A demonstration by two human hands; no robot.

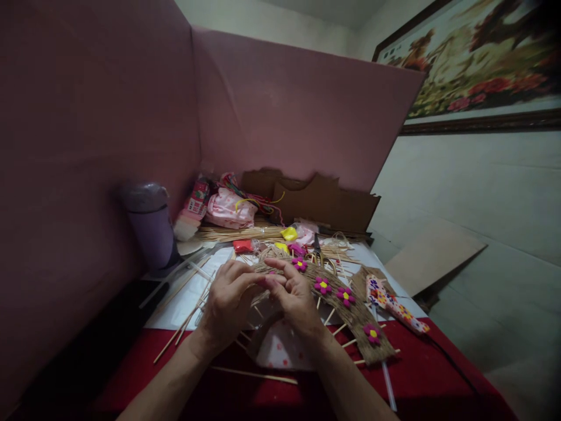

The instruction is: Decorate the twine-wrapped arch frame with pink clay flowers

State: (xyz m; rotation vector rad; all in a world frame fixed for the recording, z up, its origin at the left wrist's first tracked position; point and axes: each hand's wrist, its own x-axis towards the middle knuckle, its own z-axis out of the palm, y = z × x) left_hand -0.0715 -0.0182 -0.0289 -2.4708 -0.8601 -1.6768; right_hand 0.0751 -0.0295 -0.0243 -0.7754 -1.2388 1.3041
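Note:
My left hand [230, 298] and my right hand [295, 295] meet above a fan-shaped craft piece, fingertips pinched together. Whatever lies between the fingers is too small or hidden to name. Beneath them curves a woven twine band [355, 318] on thin wooden sticks [339, 329]. Magenta flowers with yellow centres dot the band, one flower [323, 285] just right of my right hand and another [371, 334] near its right end. At the fan's base is a white piece with red dots [280, 348], partly covered by my right forearm. My hands hide the band's left part.
Scissors [319, 252], a red packet [243, 246] and a yellow packet [289, 234] lie behind the fan. A flower-patterned glue gun [397, 304] rests at right, its cord trailing forward. Left stands a purple tumbler [153, 231]. Cardboard [307, 196] leans against the pink partition [298, 111].

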